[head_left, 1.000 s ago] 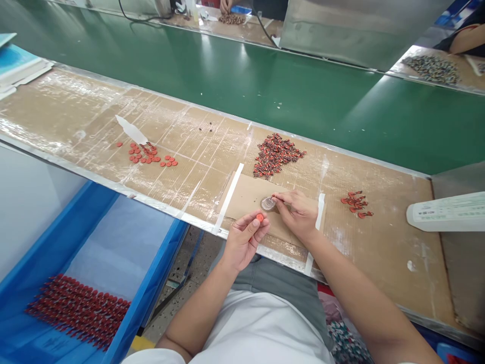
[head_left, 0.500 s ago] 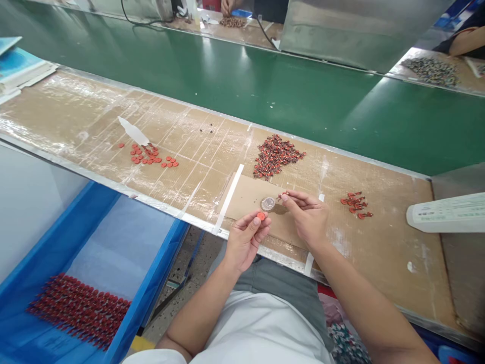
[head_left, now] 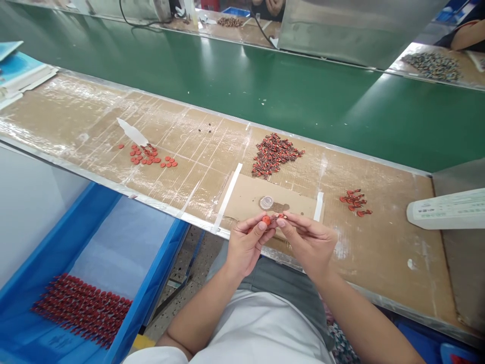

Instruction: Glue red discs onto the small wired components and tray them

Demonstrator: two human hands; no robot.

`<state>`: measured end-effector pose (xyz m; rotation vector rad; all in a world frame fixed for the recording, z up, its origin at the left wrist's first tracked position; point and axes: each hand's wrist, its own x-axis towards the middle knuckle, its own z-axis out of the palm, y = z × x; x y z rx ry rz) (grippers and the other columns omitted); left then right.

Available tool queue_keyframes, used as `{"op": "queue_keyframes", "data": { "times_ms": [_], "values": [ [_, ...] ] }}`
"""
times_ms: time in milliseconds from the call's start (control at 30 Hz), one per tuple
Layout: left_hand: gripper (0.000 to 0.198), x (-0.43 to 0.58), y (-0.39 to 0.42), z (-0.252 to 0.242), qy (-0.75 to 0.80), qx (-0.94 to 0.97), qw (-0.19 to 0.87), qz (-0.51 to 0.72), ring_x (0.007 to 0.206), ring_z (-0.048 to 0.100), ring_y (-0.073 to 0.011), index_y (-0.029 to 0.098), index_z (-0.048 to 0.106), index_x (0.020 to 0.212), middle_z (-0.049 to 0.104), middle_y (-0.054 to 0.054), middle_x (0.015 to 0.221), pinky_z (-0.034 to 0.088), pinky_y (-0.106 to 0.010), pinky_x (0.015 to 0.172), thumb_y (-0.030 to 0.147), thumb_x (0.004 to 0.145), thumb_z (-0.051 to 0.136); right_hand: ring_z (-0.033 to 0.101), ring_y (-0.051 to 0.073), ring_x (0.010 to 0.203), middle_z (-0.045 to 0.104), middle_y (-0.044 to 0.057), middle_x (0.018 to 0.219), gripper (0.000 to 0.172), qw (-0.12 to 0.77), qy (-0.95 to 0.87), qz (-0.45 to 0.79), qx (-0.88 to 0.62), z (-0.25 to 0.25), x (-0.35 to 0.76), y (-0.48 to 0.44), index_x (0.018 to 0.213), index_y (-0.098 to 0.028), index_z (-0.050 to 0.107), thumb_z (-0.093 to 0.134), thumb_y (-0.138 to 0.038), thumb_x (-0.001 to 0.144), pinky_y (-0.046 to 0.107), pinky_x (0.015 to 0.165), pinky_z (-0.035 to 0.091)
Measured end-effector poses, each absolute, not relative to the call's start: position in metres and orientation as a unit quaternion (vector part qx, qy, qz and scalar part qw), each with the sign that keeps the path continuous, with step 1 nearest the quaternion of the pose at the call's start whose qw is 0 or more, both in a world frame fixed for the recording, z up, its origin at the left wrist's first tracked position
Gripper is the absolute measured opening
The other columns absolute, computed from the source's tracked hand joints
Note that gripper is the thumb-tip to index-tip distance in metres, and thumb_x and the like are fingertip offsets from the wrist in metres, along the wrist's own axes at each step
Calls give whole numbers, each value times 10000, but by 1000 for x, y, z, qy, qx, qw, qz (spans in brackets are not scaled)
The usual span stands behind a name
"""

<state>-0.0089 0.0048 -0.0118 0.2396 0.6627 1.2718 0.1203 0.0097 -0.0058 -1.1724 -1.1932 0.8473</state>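
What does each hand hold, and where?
Left hand pinches a small red disc by its edge; right hand pinches a tiny red piece, hold point unclear.

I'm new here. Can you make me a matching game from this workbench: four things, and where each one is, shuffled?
Things:
1 single red disc
2 big pile of red parts
3 small clear dish
4 rows of red parts

Places:
A in the blue bin
B pinched in the left hand, near the small part in the right hand
C on the taped card
D beside the green belt

Pairs: 1-B, 2-D, 3-C, 4-A.
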Motion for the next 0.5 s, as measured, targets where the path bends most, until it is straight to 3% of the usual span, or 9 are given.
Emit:
{"op": "queue_keyframes", "data": {
  "times_ms": [500],
  "values": [
    [176,-7,4,-13,314,110,734,592,896,736,-147,202,776,919,780,-56,960,589,-186,806,210,744,793,741,186,866,764,-9,984,321,597,-555,323,-481,-11,120,10,1007,-313,754,774,-119,751,328,839,630]
  ]
}}
